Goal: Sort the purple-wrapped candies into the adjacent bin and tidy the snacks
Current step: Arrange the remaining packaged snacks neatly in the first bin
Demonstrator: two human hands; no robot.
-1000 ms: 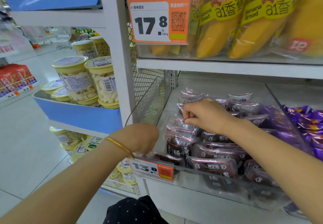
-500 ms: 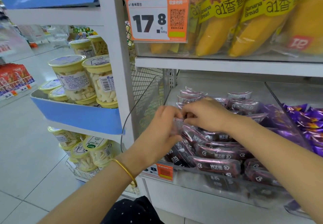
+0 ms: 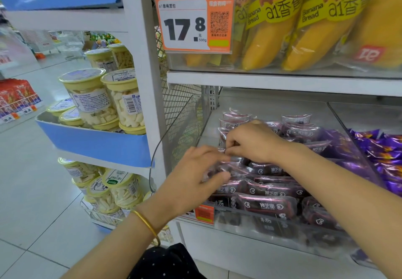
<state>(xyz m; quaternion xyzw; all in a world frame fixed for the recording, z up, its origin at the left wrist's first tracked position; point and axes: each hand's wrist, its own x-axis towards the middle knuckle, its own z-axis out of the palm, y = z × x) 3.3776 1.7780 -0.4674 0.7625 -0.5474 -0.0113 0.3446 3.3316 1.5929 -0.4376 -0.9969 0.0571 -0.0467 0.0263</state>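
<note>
Dark maroon snack packets [image 3: 267,207] fill a clear bin [image 3: 272,231] on the lower shelf. My right hand [image 3: 254,144] reaches over the pile and pinches the edge of one maroon packet [image 3: 223,136] at the bin's left rear. My left hand [image 3: 195,181], blurred and wearing a gold bangle, meets it from the left, with a packet [image 3: 230,166] between its fingers and thumb. Purple-wrapped candies [image 3: 385,154] lie in the adjacent bin on the right. A few purple wrappers [image 3: 339,141] also sit against the maroon bin's right wall.
A clear divider [image 3: 356,139] separates the two bins. Banana bread bags [image 3: 304,28] and an orange price tag [image 3: 193,22] fill the shelf above. Left of the white upright [image 3: 143,83], yellow-lidded jars [image 3: 91,98] stand in a blue tray. White floor tiles lie below.
My left hand rose from the price strip at the bin's front into the bin and met my right hand over the maroon packets. My right hand stayed at the left rear.
</note>
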